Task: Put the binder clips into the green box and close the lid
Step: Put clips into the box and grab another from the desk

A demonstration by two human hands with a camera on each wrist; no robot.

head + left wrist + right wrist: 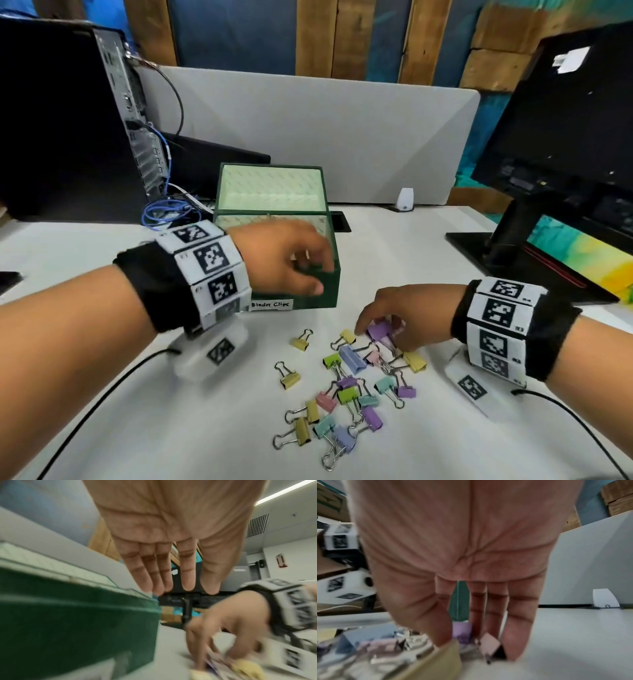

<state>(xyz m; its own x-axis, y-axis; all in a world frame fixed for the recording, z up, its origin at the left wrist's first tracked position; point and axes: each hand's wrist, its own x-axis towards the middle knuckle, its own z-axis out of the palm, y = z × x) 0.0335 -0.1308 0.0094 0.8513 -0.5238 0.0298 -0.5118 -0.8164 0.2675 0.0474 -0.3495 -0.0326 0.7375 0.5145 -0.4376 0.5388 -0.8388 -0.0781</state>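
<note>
Early stage. Box (301,284) open, lid (270,186) upright behind it; inside mostly hidden by left hand (284,260), no clips visible in it. Roughly twenty clips (346,390) scattered on table (462,445) in front of box, near right hand (400,318). Left to do: nearly all clips in, lid shut.

Left hand over box front-right corner, holding nothing; fingers look curled in head view, straight and relaxed in left wrist view. Right hand down on far edge of pile, fingers around purple clip (380,330); real pinch or just touching, cannot tell.

Head view only: full pile, box label. Left wrist view: left palm (163,520) bare, box wall up close, right hand blurred. Right wrist view: right fingertips (513,649) at table level, pink clip (489,644) and purple clip between them, motion blur.
</note>
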